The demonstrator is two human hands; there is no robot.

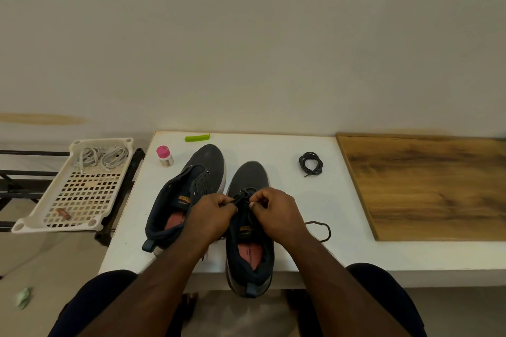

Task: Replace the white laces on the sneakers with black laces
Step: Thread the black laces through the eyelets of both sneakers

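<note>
Two dark sneakers stand side by side on the white table [273,145], toes pointing away from me. The left sneaker [191,180] has bare eyelets. On the right sneaker [250,178] a black lace [242,195] runs through the front eyelets. My left hand [212,213] pinches one strand of that lace and my right hand [276,213] pinches the other, both just above the shoe's tongue. A loose end of the lace [320,230] curls on the table to the right. A coiled second black lace [310,163] lies further back. The white laces [100,157] lie in a perforated tray [79,200].
The tray rests on a dark rack left of the table. A small pink-capped bottle [164,156] and a green clip [197,137] sit near the table's back edge. A wooden board [427,186] covers the right side. My knees are under the front edge.
</note>
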